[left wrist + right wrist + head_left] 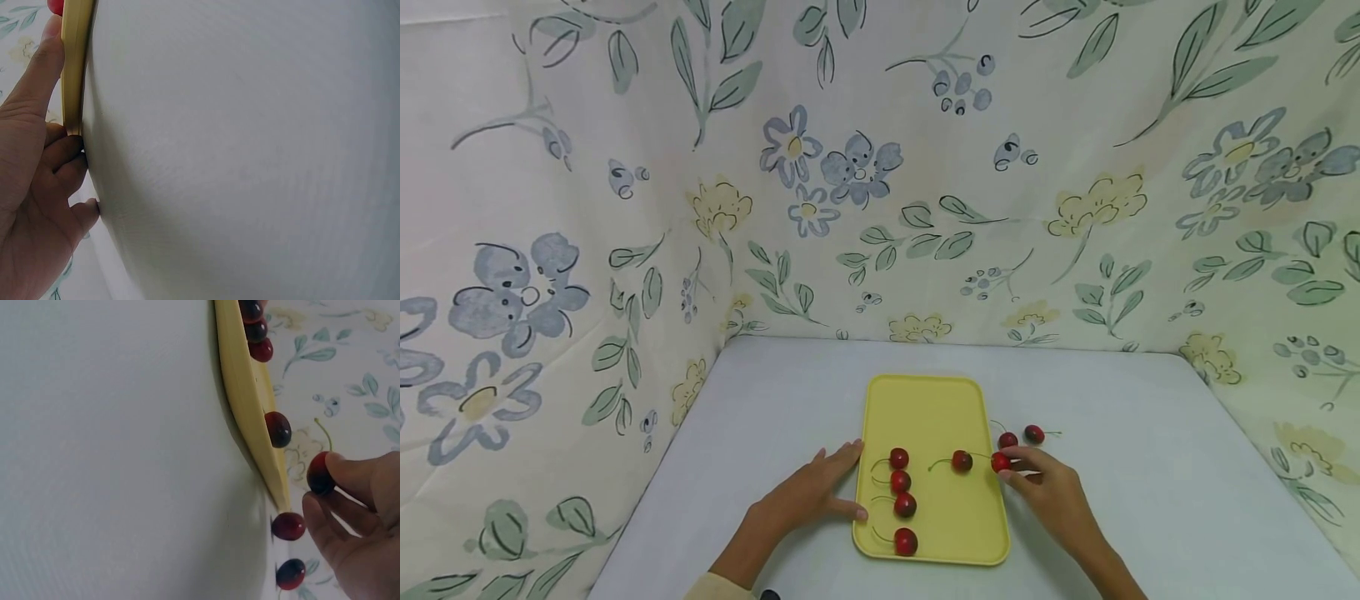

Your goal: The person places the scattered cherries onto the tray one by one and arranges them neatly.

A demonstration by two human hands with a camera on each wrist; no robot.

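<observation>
Between its thumb and fingers my right hand (pixel 1048 492) pinches a red cherry (pixel 999 463) by its body, above the right rim of a yellow tray (pixel 932 417). In the right wrist view the held cherry (pixel 320 473) has its green stem pointing up. My left hand (pixel 808 492) rests at the tray's left edge, its thumb on the rim and its fingers spread along the side. A column of several cherries (pixel 900 482) lies in the tray's left part. Another cherry (pixel 962 462) lies alone in the right part, stem to the left.
Two more cherries lie on the white table (pixel 790 400) just right of the tray: one near cherry (pixel 1008 441) close to my right fingers, and one farther cherry (pixel 1034 434). Flower-patterned cloth (pixel 925 275) hangs behind and beside the table. A small dark object (pixel 770 595) shows at the bottom edge.
</observation>
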